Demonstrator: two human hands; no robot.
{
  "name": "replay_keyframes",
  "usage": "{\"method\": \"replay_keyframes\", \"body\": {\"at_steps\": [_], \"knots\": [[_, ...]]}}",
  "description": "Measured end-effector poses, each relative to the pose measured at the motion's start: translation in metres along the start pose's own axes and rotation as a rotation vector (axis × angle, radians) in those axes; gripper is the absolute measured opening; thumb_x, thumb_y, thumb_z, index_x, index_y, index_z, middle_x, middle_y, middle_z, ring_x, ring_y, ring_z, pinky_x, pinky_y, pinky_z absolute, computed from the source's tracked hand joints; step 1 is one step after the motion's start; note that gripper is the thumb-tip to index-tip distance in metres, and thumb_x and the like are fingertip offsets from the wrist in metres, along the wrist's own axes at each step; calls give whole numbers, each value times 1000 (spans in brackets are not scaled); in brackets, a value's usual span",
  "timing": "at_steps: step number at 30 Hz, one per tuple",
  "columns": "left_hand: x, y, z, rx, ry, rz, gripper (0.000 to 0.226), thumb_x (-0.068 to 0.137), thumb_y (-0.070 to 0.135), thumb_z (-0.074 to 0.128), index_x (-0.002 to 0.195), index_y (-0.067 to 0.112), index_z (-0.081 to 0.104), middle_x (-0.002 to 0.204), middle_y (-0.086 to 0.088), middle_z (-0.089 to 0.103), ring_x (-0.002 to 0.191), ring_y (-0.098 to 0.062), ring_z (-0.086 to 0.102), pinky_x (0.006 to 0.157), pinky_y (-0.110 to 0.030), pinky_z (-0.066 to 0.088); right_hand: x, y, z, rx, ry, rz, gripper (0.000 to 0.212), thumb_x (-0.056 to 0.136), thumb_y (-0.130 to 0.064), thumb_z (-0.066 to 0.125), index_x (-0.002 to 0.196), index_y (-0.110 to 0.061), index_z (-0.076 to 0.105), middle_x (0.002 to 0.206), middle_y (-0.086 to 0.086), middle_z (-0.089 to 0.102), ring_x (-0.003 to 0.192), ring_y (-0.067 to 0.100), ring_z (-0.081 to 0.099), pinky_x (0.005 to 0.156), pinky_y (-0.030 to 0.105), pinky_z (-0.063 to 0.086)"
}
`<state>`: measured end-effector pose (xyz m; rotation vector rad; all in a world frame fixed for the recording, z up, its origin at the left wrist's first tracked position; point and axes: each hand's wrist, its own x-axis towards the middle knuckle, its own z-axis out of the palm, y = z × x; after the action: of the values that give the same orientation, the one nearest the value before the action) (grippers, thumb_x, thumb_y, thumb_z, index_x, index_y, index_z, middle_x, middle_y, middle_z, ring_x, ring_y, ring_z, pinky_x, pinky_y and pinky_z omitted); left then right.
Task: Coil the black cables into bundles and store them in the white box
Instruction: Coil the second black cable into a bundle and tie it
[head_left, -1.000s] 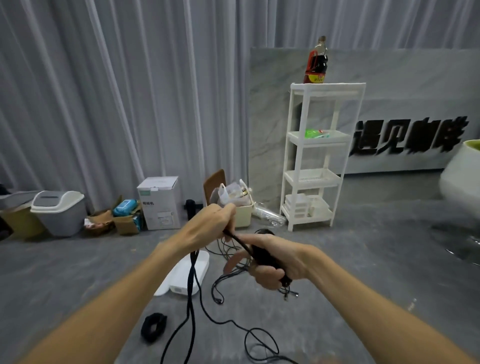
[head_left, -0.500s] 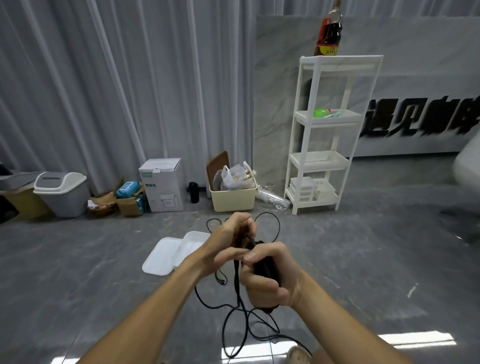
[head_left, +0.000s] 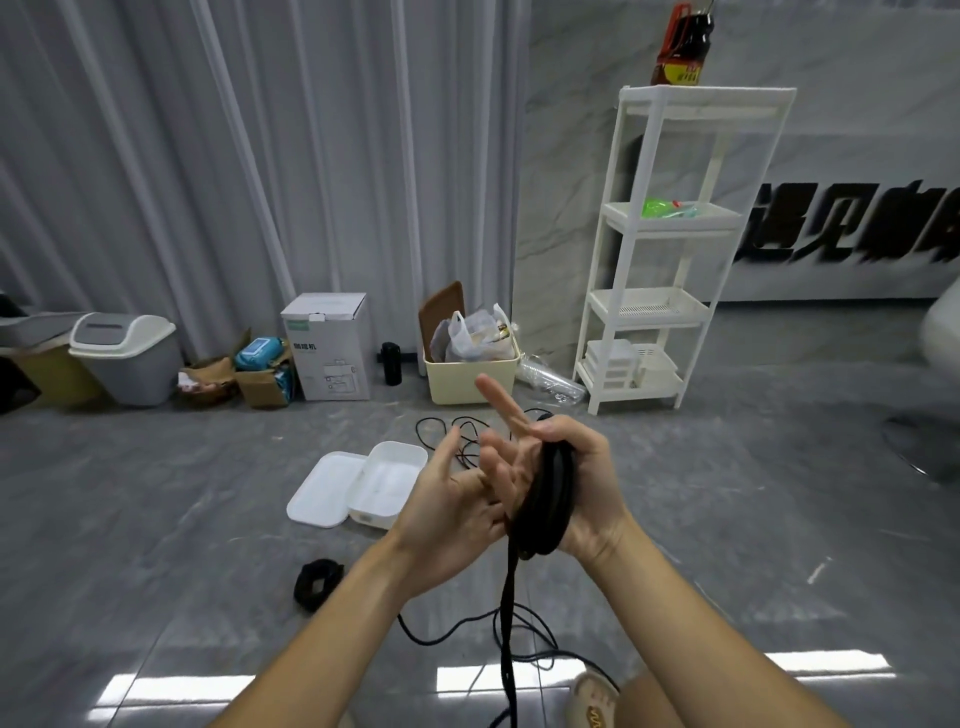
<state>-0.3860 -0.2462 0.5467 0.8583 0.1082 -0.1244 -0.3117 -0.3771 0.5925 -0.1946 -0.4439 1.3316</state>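
Black cable coil (head_left: 545, 499) gripped in right hand (head_left: 582, 483), left hand (head_left: 457, 499) fingers spread open; loops could spring loose, tail unsecured

Left hand (head_left: 457, 499) fingers (head_left: 498, 402) now splayed off coil (head_left: 545, 499)

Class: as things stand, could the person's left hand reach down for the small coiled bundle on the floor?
Probably yes. The left hand is open with its fingers spread, holding nothing, and the bundle lies uncovered on the floor below it.
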Motion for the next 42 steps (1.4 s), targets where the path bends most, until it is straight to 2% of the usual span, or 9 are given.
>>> {"method": "replay_keyframes", "body": {"at_steps": [3,6,11,14,22,27,30,33,42], "knots": [[-6,2,8,124,18,-48,74,98,66,26,120,13,73,109,-6,73,100,-13,69,90,-28,52,5,2,3,-29,19,-113,63,80,3,61,142,-7,54,118,33,64,111,45,65,93,49,56],[-11,2,4,261,14,-103,86,92,77,24,128,12,67,120,-15,69,105,-29,68,96,-34,50,7,-1,5,-61,63,-220,62,77,3,58,138,-7,58,122,29,64,117,43,62,97,54,52],[-26,-3,-3,395,-16,-224,62,92,56,55,119,2,69,103,-27,71,104,-41,68,89,-38,56,4,-14,2,-362,238,-242,65,78,3,46,141,-14,53,124,27,64,122,45,59,96,59,51],[-31,-2,2,519,-29,-211,32,93,30,59,110,5,71,98,-23,73,110,-39,67,91,-33,55,6,-13,3,-529,285,-188,67,78,1,47,141,-21,52,127,24,64,121,43,60,97,57,51],[-40,26,30,1054,-36,-308,21,97,16,42,104,14,61,88,-2,78,92,-16,74,82,-20,54,11,-5,8,-1257,551,-144,63,72,-15,52,131,-38,57,110,3,73,102,18,71,84,31,50],[-42,50,37,1909,202,-1,23,85,35,48,93,33,70,83,14,72,84,-4,62,68,-25,46,9,-2,11,-1660,724,151,49,88,-8,49,131,-32,54,94,3,71,63,12,66,57,27,53],[-48,70,30,1976,347,234,21,83,31,55,85,38,75,71,20,64,69,-2,54,54,-16,31,-3,-11,14,-1569,781,306,32,93,-13,46,121,-21,60,72,4,71,44,12,56,46,24,42],[-47,79,20,1931,255,360,28,87,14,56,84,29,79,72,24,61,74,3,51,63,-8,30,-15,-13,21,-1397,703,453,33,92,-32,59,110,-7,69,55,2,56,42,13,42,44,23,35],[-47,71,24,1579,290,757,32,87,-11,58,91,12,80,101,15,72,99,5,64,86,-6,46,-30,-10,23,-991,386,410,46,96,-49,50,126,-19,68,49,-5,24,41,10,20,41,20,26]]}}
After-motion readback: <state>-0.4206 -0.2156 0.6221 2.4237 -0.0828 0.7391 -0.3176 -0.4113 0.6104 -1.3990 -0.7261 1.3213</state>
